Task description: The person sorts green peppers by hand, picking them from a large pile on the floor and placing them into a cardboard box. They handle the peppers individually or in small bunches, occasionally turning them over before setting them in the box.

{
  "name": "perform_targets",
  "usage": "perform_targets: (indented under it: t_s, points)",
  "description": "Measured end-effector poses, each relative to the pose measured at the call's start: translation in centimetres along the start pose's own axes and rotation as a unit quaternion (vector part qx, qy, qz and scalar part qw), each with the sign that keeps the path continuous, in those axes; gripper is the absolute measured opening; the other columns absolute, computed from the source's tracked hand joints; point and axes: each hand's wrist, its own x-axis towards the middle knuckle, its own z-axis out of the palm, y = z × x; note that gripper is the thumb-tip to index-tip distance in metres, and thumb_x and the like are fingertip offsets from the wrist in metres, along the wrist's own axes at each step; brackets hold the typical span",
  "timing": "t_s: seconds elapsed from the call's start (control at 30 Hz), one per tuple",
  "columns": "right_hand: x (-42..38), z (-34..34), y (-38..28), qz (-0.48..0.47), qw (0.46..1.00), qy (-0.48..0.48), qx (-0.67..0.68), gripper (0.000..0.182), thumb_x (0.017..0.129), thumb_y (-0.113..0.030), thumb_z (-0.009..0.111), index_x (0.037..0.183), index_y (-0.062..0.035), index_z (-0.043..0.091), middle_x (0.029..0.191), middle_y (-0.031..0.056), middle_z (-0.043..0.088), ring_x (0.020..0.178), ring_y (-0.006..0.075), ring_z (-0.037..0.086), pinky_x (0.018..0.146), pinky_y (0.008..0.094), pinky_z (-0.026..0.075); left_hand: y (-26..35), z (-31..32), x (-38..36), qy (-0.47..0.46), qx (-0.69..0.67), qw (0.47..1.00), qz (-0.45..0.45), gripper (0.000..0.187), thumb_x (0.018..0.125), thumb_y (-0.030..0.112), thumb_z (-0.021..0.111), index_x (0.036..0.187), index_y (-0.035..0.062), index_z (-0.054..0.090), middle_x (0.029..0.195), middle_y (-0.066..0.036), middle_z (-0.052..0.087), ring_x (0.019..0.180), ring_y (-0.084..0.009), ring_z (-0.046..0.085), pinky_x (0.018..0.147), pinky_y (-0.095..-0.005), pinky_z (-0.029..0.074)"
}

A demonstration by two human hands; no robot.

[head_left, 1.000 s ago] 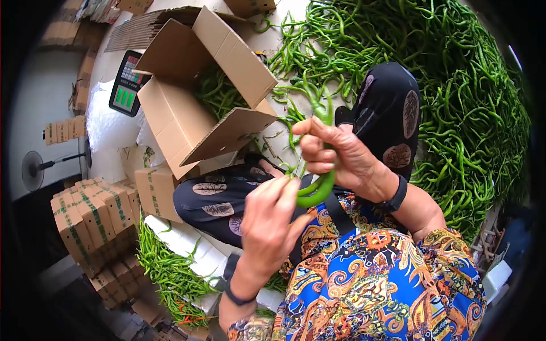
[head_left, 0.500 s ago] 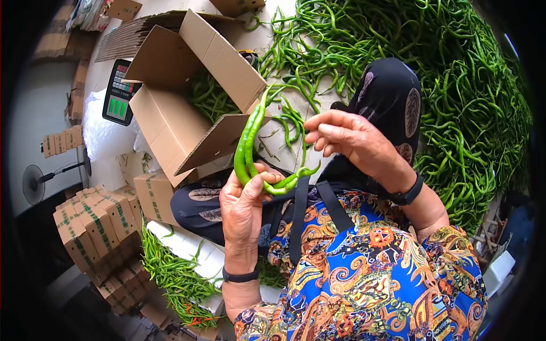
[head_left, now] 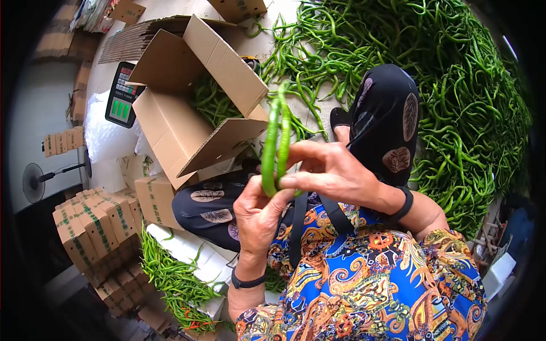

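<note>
Long green chili peppers [head_left: 272,150] stand upright in my left hand [head_left: 259,219], which is closed around their lower ends. My right hand [head_left: 338,173] has come up beside them, its thumb and forefinger pinched against the peppers near the left fingertips. The lower ends are partly hidden by my fingers. Just beyond, to the left, stands an open cardboard box [head_left: 170,128] with green peppers [head_left: 213,102] lying inside.
A large heap of green peppers [head_left: 460,108] spreads over the floor at right. A digital scale [head_left: 120,96] stands left of the box. Stacked cartons [head_left: 94,227] and a fan [head_left: 34,183] are at far left. More peppers [head_left: 170,273] lie by white foam boxes [head_left: 187,247].
My right hand has moved left and down onto the peppers. My left hand has shifted right with them, and the peppers now point more steeply upward.
</note>
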Motion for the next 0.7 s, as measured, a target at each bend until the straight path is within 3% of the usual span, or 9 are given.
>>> perform_targets:
  t_s: [0.07, 0.17, 0.2, 0.23, 0.33, 0.43, 0.53, 0.7]
  points:
    - [0.6, 0.6, 0.6, 0.048, 0.984, -0.053, 0.162, 0.026, 0.090, -0.023, 0.066, 0.102, -0.0005, 0.066, 0.090, 0.0049, 0.069, 0.077, 0.0087, 0.063, 0.064, 0.0242, 0.049, -0.4, 0.1, -0.4, -0.012, -0.011, 1.000, 0.019, 0.023, 0.088, 0.001, 0.067, 0.110, 0.0006, 0.061, 0.096, -0.004, 0.064, 0.088, -0.0093, 0.062, 0.078, -0.0229, 0.052]
    - [0.9, -0.3, -0.6, 0.127, 0.963, -0.051, 0.231, 0.023, 0.093, -0.023, 0.062, 0.103, -0.0018, 0.064, 0.089, 0.0041, 0.068, 0.076, 0.0069, 0.061, 0.062, 0.0214, 0.047, -0.3, -0.2, -0.7, 0.044, -0.013, 0.999, 0.008, 0.023, 0.089, 0.003, 0.065, 0.112, -0.0007, 0.060, 0.099, -0.006, 0.066, 0.089, -0.0110, 0.063, 0.078, -0.0235, 0.053]
    - [0.8, -0.5, -0.2, 0.177, 0.944, -0.004, 0.280, 0.028, 0.094, -0.026, 0.061, 0.102, -0.0003, 0.064, 0.092, 0.0026, 0.066, 0.072, 0.0041, 0.054, 0.068, 0.0194, 0.046, -0.3, -0.4, -0.7, 0.066, -0.015, 0.998, 0.003, 0.023, 0.090, 0.004, 0.065, 0.112, -0.0012, 0.060, 0.100, -0.007, 0.066, 0.089, -0.0115, 0.063, 0.078, -0.0237, 0.053]
    - [1.0, -1.2, 0.4, 0.183, 0.914, -0.009, 0.363, 0.027, 0.095, -0.023, 0.058, 0.108, 0.0008, 0.060, 0.091, 0.0044, 0.065, 0.070, 0.0077, 0.058, 0.059, 0.0204, 0.045, -0.2, -0.6, -0.6, 0.076, -0.021, 0.997, 0.012, 0.023, 0.091, 0.006, 0.064, 0.112, -0.0020, 0.060, 0.101, -0.008, 0.067, 0.089, -0.0122, 0.064, 0.076, -0.0236, 0.052]
    - [0.0, -3.8, 0.7, 0.073, 0.846, -0.124, 0.513, 0.036, 0.099, -0.021, 0.047, 0.122, 0.0067, 0.050, 0.100, 0.0112, 0.062, 0.067, 0.0074, 0.054, 0.054, 0.0186, 0.044, -0.4, -1.5, -0.7, 0.129, 0.053, 0.989, 0.042, 0.019, 0.091, 0.008, 0.064, 0.108, -0.0009, 0.061, 0.094, -0.010, 0.069, 0.089, -0.0153, 0.066, 0.069, -0.0223, 0.051]
    - [-0.9, -5.1, 0.6, 0.025, 0.826, -0.181, 0.533, 0.048, 0.098, -0.021, 0.047, 0.136, 0.0085, 0.038, 0.099, 0.0119, 0.060, 0.066, 0.0081, 0.053, 0.053, 0.0207, 0.044, 0.0, -1.8, -1.0, 0.138, 0.063, 0.987, 0.058, 0.019, 0.090, 0.008, 0.064, 0.106, -0.0007, 0.061, 0.094, -0.010, 0.069, 0.089, -0.0154, 0.066, 0.070, -0.0221, 0.051]
    - [-1.3, -5.3, 0.9, 0.022, 0.840, -0.176, 0.513, 0.054, 0.097, -0.021, 0.048, 0.141, 0.0078, 0.033, 0.098, 0.0119, 0.060, 0.066, 0.0085, 0.052, 0.054, 0.0205, 0.043, 0.4, -1.9, -0.8, 0.132, 0.004, 0.989, 0.070, 0.019, 0.092, 0.010, 0.063, 0.108, 0.0003, 0.058, 0.095, -0.010, 0.069, 0.092, -0.0165, 0.066, 0.069, -0.0231, 0.051]
    - [-1.7, -5.2, 0.8, 0.031, 0.902, -0.152, 0.402, 0.053, 0.097, -0.021, 0.049, 0.142, 0.0023, 0.034, 0.096, 0.0083, 0.062, 0.068, 0.0067, 0.051, 0.059, 0.0180, 0.041, 0.5, -2.4, -0.6, 0.119, -0.081, 0.987, 0.066, 0.019, 0.093, 0.010, 0.060, 0.110, 0.0022, 0.056, 0.096, -0.010, 0.067, 0.093, -0.0178, 0.065, 0.069, -0.0240, 0.051]
